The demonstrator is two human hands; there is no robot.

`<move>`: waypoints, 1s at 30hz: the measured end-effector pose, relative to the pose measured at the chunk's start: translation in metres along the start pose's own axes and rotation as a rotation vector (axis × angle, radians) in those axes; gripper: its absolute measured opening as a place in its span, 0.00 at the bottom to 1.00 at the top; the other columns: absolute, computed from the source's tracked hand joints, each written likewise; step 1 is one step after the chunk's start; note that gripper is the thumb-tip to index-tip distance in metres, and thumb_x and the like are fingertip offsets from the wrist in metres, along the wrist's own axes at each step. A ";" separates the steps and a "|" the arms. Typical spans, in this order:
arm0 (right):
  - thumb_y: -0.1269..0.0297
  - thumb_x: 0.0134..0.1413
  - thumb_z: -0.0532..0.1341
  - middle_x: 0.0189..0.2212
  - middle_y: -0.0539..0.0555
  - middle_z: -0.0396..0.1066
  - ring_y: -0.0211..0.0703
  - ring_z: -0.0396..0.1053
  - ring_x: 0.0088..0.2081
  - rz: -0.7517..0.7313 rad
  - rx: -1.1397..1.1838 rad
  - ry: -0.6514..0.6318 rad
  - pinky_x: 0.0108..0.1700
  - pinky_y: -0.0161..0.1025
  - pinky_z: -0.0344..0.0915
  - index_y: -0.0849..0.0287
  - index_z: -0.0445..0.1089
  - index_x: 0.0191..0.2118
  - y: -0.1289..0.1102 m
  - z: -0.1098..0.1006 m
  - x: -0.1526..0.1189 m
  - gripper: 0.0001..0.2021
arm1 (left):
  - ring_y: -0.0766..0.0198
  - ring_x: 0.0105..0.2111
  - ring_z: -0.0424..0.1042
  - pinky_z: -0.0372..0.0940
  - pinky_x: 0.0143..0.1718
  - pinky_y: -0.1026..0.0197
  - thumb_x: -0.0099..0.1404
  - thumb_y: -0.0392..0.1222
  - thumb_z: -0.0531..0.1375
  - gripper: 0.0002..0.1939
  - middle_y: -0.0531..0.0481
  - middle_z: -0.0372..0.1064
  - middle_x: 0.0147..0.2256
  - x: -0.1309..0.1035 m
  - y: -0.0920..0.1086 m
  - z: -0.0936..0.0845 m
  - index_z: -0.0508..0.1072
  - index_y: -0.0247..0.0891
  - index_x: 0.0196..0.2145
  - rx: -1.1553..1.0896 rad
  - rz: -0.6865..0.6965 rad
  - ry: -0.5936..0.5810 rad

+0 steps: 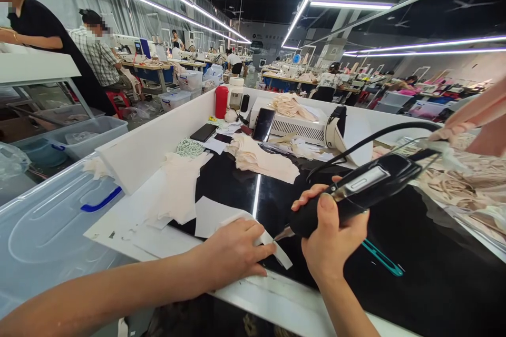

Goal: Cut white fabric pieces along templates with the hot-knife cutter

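In the head view, the right hand (pixel 336 242) is closed around a black handheld tool (pixel 356 189), a smooth, rounded body with a silvery panel and a tapering metal tip (pixel 285 234). The left hand (pixel 237 247) lies palm down with its fingers loosely spread, pressing on a thin, matte white piece (pixel 209 216) at the near edge of the glossy black work surface (pixel 435 284). The tip points left, just beside the left fingertips and the white piece; whether it touches either, I cannot tell. A thick black cable (pixel 375 129) arches behind the tool.

Soft cream fabric lies in irregular stacks: one at left (pixel 177 184), one at centre (pixel 264 158), and one farther off on a white slotted box (pixel 300 130). A slim teal plastic tool (pixel 383 258) lies right of the right hand. A tangled pale-green cord (pixel 190 148) sits at far left, near a red flask (pixel 221 102).

Lettering on the far wall (pixel 276 37) is too small to read.

Counted on the bench: three cream stacks, two dark phones (pixel 263 125), one red flask, one teal tool.
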State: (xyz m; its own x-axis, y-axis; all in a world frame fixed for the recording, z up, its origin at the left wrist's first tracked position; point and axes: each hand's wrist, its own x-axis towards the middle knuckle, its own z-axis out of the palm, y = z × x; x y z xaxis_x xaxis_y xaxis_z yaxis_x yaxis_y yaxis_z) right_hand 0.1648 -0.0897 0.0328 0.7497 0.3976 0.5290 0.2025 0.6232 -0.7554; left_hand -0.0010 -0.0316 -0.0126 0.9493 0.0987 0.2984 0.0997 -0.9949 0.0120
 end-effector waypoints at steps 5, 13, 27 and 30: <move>0.61 0.59 0.70 0.30 0.44 0.73 0.37 0.70 0.25 0.009 -0.012 -0.002 0.28 0.38 0.71 0.54 0.67 0.51 0.000 0.001 -0.001 0.17 | 0.51 0.44 0.71 0.69 0.47 0.51 0.66 0.56 0.68 0.27 0.43 0.70 0.45 -0.001 -0.002 0.003 0.72 0.40 0.57 -0.027 0.004 0.011; 0.60 0.57 0.71 0.30 0.45 0.72 0.38 0.70 0.26 0.038 0.047 0.007 0.28 0.39 0.70 0.54 0.67 0.49 0.007 0.009 0.003 0.18 | 0.53 0.42 0.70 0.68 0.45 0.53 0.67 0.56 0.68 0.25 0.44 0.69 0.44 -0.002 -0.003 0.004 0.74 0.41 0.55 -0.029 0.010 0.048; 0.58 0.59 0.70 0.29 0.45 0.73 0.38 0.70 0.26 0.016 -0.040 -0.008 0.29 0.39 0.70 0.55 0.67 0.46 0.005 0.011 -0.005 0.15 | 0.54 0.51 0.73 0.69 0.55 0.53 0.76 0.50 0.59 0.20 0.41 0.72 0.55 -0.011 -0.021 -0.012 0.71 0.40 0.61 -0.263 0.041 0.011; 0.59 0.59 0.70 0.30 0.45 0.73 0.38 0.70 0.25 0.028 -0.045 -0.001 0.29 0.39 0.70 0.55 0.67 0.48 0.000 0.012 -0.009 0.16 | 0.54 0.54 0.73 0.69 0.56 0.54 0.77 0.47 0.58 0.19 0.40 0.71 0.56 -0.015 -0.021 -0.014 0.72 0.40 0.61 -0.297 -0.012 -0.002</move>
State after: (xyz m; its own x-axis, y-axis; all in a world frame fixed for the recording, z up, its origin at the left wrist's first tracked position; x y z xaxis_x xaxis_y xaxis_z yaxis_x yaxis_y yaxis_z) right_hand 0.1508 -0.0853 0.0327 0.7549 0.4154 0.5075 0.2092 0.5810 -0.7866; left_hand -0.0220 -0.0123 -0.0039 0.9491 0.1105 0.2950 0.0198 -0.9555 0.2943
